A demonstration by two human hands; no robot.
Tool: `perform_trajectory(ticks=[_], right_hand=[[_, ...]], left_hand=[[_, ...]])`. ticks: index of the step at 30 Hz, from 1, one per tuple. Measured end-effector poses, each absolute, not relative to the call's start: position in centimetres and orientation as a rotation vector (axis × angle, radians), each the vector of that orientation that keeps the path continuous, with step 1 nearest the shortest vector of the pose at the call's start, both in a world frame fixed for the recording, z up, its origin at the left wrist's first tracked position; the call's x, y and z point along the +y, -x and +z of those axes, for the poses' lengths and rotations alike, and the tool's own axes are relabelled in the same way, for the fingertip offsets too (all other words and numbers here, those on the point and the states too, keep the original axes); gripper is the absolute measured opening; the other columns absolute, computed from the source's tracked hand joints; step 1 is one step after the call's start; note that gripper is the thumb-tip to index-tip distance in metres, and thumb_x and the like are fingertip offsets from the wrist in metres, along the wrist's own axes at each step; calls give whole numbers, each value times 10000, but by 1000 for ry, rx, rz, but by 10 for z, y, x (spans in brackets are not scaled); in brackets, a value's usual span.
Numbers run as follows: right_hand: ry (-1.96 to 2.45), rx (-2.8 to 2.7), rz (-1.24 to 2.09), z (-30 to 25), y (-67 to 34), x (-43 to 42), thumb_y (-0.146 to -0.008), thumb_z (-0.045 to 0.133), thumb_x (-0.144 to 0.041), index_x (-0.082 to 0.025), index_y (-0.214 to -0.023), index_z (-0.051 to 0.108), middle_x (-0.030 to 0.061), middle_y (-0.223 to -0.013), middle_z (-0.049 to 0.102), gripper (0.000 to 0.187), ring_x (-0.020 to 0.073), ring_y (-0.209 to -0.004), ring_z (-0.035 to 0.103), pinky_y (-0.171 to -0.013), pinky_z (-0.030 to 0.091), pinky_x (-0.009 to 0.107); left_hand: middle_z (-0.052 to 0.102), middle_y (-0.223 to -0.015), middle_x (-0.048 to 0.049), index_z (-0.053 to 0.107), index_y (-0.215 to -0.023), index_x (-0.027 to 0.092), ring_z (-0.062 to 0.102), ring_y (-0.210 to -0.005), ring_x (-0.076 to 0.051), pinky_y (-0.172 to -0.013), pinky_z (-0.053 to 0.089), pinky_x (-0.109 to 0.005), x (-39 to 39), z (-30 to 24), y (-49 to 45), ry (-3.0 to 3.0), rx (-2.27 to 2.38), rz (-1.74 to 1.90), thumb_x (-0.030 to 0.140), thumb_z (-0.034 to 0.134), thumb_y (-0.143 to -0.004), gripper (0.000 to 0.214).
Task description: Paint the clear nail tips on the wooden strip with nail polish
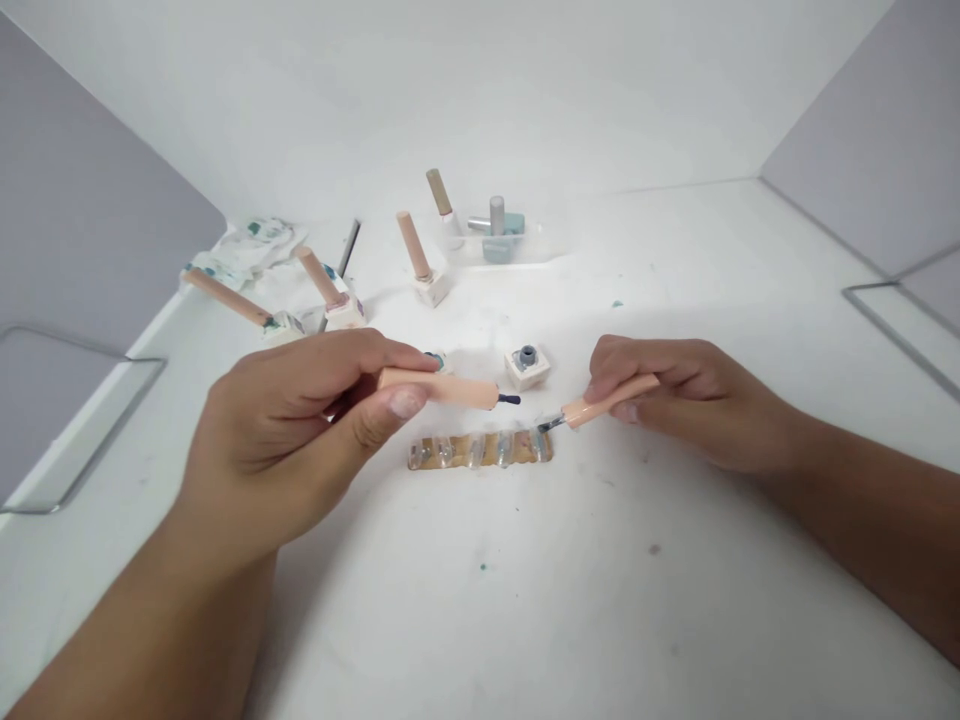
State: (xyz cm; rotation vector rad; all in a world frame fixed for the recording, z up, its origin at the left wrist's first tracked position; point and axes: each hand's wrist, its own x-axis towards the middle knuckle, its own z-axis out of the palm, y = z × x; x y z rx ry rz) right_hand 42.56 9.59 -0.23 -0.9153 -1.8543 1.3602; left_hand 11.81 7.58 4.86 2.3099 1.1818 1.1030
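My left hand pinches a peach-handled nail polish brush, its dark tip pointing right above the table. Between the fingers of my right hand is a second peach-handled nail polish brush. Its dark bristles meet the rightmost clear false nail on a narrow brown strip. Several nails sit in a row along this strip, some with greyish colour on them. Just behind it stands an uncapped white polish bottle with grey around its neck. Another open bottle, green at the neck, is mostly hidden by my left hand.
Capped polish bottles with peach handles stand at the back left and back centre. A clear tray holds teal and silver-capped bottles. Stained tissue lies at the far left. Metal wire frames flank both sides.
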Motion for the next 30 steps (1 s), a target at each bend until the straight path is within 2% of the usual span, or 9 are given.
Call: perform_trajectory(ticks=[4, 9, 18, 24, 30], right_hand=[[921, -1822, 1368, -3, -426, 96, -871, 577, -160, -293, -900, 722, -7, -728, 537, 199, 131, -659, 454, -574, 360, 291], [844, -1856, 1377, -6, -428, 96, -871, 564, -124, -294, -926, 725, -1, -768, 538, 240, 131, -680, 466, -586, 370, 288], [729, -1910, 1420, -10, -430, 96, -879, 539, -91, -288, -962, 702, 7, -828, 524, 268, 133, -708, 460, -597, 361, 281], [762, -1806, 1399, -14, -430, 95, -937, 552, -206, -310, -996, 690, 2, -819, 501, 183, 132, -697, 425, -615, 323, 293], [786, -1776, 1361, -12, -418, 88, -912, 603, -265, -321, -981, 701, -3, -811, 517, 132, 133, -706, 457, -637, 347, 293]], left_hand=[[572, -586, 37, 742, -1008, 268, 521, -543, -97, -462, 355, -248, 76, 46, -116, -2267, 1152, 1142, 147, 675, -867, 198], [511, -549, 55, 735, -974, 237, 450, -495, -68, -446, 350, -215, 78, 48, -117, -2322, 1117, 1142, 136, 666, -874, 158], [547, -583, 53, 710, -969, 289, 477, -521, -84, -464, 355, -229, 76, 49, -114, -2308, 1192, 1123, 208, 642, -893, 130], [568, -632, 37, 706, -966, 267, 453, -521, -81, -454, 350, -220, 76, 49, -113, -2239, 1154, 1124, 236, 617, -916, 107], [518, -600, 44, 709, -883, 250, 420, -522, -70, -468, 329, -205, 78, 52, -107, -2171, 1131, 1124, 233, 612, -923, 107]])
